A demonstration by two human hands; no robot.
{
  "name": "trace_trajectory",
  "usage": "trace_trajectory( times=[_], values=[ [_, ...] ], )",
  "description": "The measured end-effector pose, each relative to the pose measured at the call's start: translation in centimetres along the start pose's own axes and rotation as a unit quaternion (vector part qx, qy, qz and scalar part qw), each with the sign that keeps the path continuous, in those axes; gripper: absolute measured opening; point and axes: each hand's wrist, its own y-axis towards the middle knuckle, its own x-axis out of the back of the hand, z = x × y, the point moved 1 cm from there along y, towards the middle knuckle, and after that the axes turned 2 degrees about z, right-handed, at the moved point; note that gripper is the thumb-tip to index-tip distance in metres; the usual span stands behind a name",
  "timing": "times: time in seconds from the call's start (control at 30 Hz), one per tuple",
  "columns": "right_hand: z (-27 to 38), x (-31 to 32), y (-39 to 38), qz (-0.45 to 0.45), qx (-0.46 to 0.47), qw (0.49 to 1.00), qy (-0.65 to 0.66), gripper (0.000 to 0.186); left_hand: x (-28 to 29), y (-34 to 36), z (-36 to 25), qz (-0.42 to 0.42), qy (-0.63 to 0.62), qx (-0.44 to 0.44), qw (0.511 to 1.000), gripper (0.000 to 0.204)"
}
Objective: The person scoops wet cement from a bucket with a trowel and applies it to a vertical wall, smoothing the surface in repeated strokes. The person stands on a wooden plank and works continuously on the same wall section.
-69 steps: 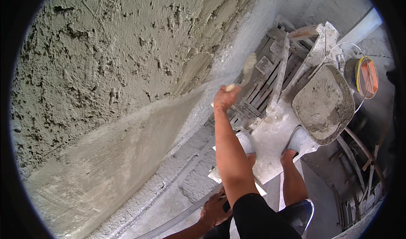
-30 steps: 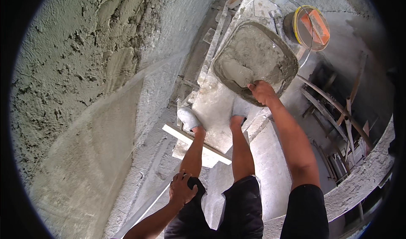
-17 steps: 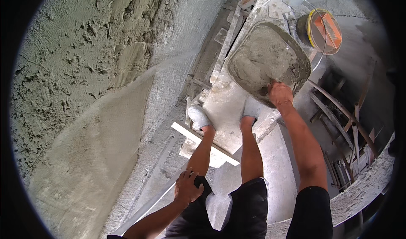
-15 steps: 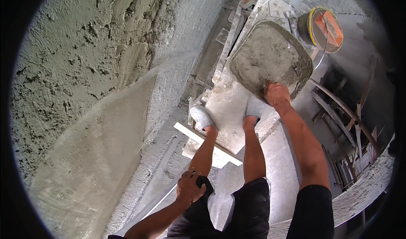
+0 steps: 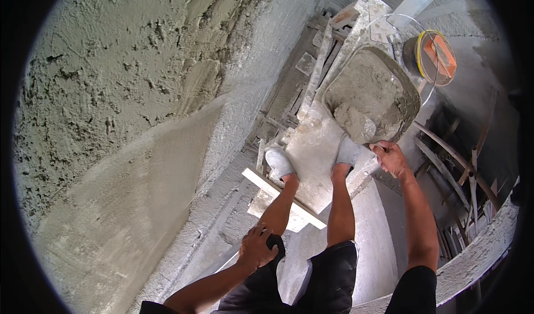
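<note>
My right hand point(image 5: 391, 158) is closed around the handle of a trowel at the near rim of a mortar tub point(image 5: 414, 100). The trowel's shiny blade point(image 5: 368, 129) shows among the wet grey mortar point(image 5: 367, 88) inside. My left hand point(image 5: 259, 248) lies over my bent left knee, fingers spread beside the black hem of my shorts; no tool shows in it. The tub stands on a mortar-stained plank platform, just beyond my feet in pale grey shoes point(image 5: 280, 162).
Beyond the tub, a yellow-rimmed bucket point(image 5: 420, 58) holds an orange float point(image 5: 440, 57). On the left rises a wall point(image 5: 111, 119) with rough and smoothed plaster. A pale wooden batten point(image 5: 283, 198) crosses below my left foot. Loose poles point(image 5: 459, 152) lie lower down at right.
My right hand has drawn back from inside the tub to its near rim, and the trowel blade now shows. The view has shifted slightly. My left hand stays on the knee.
</note>
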Motion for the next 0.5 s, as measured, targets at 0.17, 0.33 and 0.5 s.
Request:
trace_trajectory(
  times=[0.17, 0.33, 0.5],
  values=[
    [4.1, -8.6, -3.4, -0.007, 0.066, 0.955, 0.288, 0.022, -0.3, -0.3, 1.4, 0.001, -0.009, -0.004, 1.0, 0.065],
    [9.1, -16.0, -3.4, -0.092, 0.126, 0.907, 0.39, 0.02, -0.5, -0.5, 2.0, 0.004, -0.028, -0.008, 1.0, 0.065],
    [12.5, -22.6, -0.8, -0.138, 0.153, 0.858, 0.471, 0.013, -0.5, -0.8, 2.7, -0.01, -0.048, -0.034, 0.998, 0.063]
  ],
)
